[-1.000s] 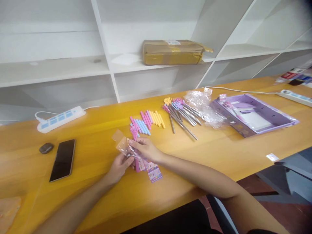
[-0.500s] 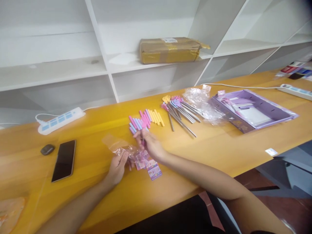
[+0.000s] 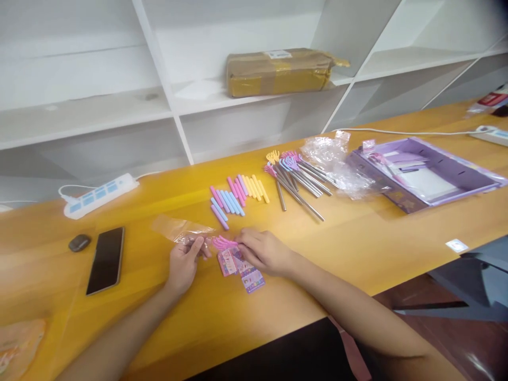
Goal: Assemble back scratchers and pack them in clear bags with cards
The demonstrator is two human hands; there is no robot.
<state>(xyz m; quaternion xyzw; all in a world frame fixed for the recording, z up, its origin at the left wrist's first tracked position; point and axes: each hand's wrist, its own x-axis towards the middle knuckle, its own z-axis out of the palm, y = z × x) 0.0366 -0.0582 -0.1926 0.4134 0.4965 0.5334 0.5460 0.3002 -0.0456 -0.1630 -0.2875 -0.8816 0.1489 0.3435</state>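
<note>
My left hand (image 3: 186, 264) pinches a clear plastic bag (image 3: 182, 228), whose open end spreads to the left above the table. Close by, my right hand (image 3: 265, 250) is closed on a pink hand-shaped back scratcher (image 3: 224, 243); its clawed head points left toward the bag, while its rod is hidden by my fingers. Under and beside my hands lie printed purple and pink cards (image 3: 251, 279). Beyond them are rows of pink, blue, purple and yellow tubes (image 3: 232, 202). A pile of back scratchers (image 3: 301, 177) with metal rods and coloured claw heads sits to their right.
Crumpled clear bags (image 3: 337, 166) lie against a purple box (image 3: 408, 203) on the right. A phone (image 3: 105, 260), a dark small case (image 3: 80, 243) and a power strip (image 3: 101, 197) are on the left. A taped carton (image 3: 280, 74) rests on the shelf behind.
My right hand has moved back from the tubes toward the cards and right, with the pink back scratcher now in its fingers. My left hand has shifted slightly left, still with the bag.
</note>
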